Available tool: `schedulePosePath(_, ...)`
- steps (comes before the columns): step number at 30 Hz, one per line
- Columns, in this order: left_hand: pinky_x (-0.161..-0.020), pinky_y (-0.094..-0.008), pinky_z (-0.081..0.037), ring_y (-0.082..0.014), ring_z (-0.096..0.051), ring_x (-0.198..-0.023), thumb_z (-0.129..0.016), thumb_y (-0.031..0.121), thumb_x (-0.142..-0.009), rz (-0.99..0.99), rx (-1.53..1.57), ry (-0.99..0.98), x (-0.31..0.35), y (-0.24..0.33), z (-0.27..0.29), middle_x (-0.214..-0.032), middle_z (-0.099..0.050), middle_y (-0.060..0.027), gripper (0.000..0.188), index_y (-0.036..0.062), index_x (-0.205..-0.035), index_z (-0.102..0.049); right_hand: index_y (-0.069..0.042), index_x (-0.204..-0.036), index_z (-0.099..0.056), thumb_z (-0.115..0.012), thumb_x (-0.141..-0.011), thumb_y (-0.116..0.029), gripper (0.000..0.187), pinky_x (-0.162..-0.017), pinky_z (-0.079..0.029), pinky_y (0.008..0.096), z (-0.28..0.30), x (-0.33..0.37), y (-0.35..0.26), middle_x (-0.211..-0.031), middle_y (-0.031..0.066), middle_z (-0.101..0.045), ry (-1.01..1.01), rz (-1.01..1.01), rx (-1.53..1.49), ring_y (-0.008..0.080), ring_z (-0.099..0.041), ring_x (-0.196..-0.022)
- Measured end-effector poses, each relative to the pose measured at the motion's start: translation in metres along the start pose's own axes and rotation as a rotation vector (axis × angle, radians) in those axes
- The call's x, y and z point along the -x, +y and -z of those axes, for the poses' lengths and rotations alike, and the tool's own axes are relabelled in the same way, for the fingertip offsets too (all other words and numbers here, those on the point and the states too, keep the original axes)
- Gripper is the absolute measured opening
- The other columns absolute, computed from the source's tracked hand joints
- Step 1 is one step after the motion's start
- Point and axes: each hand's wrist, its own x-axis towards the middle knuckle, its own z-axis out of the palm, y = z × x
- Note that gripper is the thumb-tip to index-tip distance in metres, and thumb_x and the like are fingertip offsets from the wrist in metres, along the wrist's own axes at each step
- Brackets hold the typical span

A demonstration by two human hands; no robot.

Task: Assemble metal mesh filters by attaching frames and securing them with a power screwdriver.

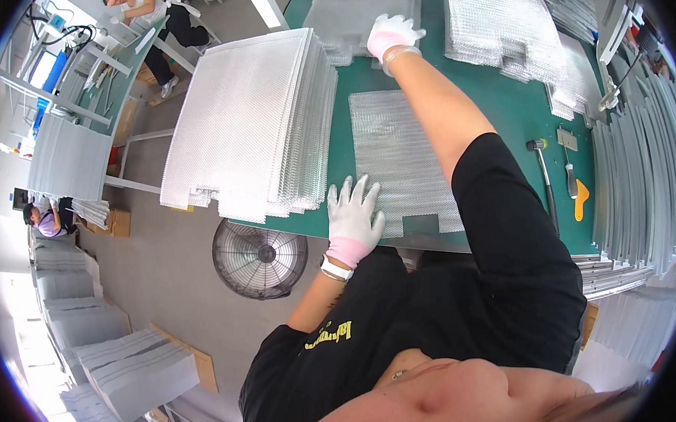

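Observation:
My left hand (354, 215), in a white glove with a pink cuff, lies with fingers spread at the left edge of a notched metal mesh sheet (392, 150). That sheet rests flat on the green table (343, 125) in front of me. Reaching far across, my right hand (394, 34) is gloved the same way, fingers apart, over the near edge of a stack of grey mesh sheets (360, 8). Whether its fingertips press on that stack I cannot tell. A tall stack of silvery mesh sheets (243, 112) stands left of the single sheet.
At the right lie a mallet (545, 175), a scraper (571, 170) and a yellow tool (581, 200). More mesh sheets (500, 19) are stacked at the far right, beside upright strips (638, 185). A floor fan (262, 258) stands by the table's left front. Two people work at the left.

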Motion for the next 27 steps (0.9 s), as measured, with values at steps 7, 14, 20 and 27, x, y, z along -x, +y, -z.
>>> schedulePosePath(7,-0.119,-0.0575,-0.021,-0.0376,-0.037,-0.14,-0.06,0.032,-0.087,0.006,-0.02,-0.035,0.0,-0.003,-0.003,-0.147,-0.045,-0.0132,0.056,0.0128,-0.139,-0.054,-0.004,-0.145,-0.048,-0.06,-0.091,-0.01,0.056,-0.098,-0.047,0.0385,0.034,-0.048,0.02,-0.127,0.0158,-0.062,0.597,0.351,-0.909,0.025,-0.06,-0.113)
schedulePosePath(14,-0.12,-0.0575,-0.016,-0.0402,-0.031,-0.144,-0.061,0.035,-0.087,-0.014,0.145,-0.066,0.0,-0.021,-0.011,-0.149,-0.043,-0.0158,0.058,0.013,-0.14,-0.053,-0.002,-0.139,-0.054,-0.058,-0.091,-0.002,0.047,-0.081,-0.049,0.025,0.099,0.016,0.115,-0.13,0.0077,-0.064,0.081,0.636,-1.897,0.01,-0.06,-0.095)
schedulePosePath(20,-0.12,-0.056,-0.016,-0.0425,-0.03,-0.143,-0.063,0.036,-0.087,-0.038,0.079,-0.008,0.0,-0.023,-0.001,-0.148,-0.044,-0.0148,0.053,0.0142,-0.135,-0.058,0.001,-0.146,-0.044,-0.053,-0.099,-0.003,0.048,-0.088,-0.052,0.0241,0.069,0.169,0.187,-0.131,0.0115,-0.059,0.243,0.539,-1.635,0.0128,-0.063,-0.102)
schedulePosePath(27,-0.087,-0.039,-0.055,-0.0251,-0.068,-0.1,-0.054,0.046,-0.101,0.184,2.083,0.246,0.023,0.01,0.067,-0.116,-0.066,-0.0198,0.068,-0.0055,-0.143,-0.042,0.003,-0.136,-0.054,-0.055,-0.094,0.004,0.042,-0.092,-0.051,0.0282,-0.002,0.298,0.247,-0.132,0.0104,-0.061,0.039,0.281,-1.584,0.015,-0.062,-0.107)
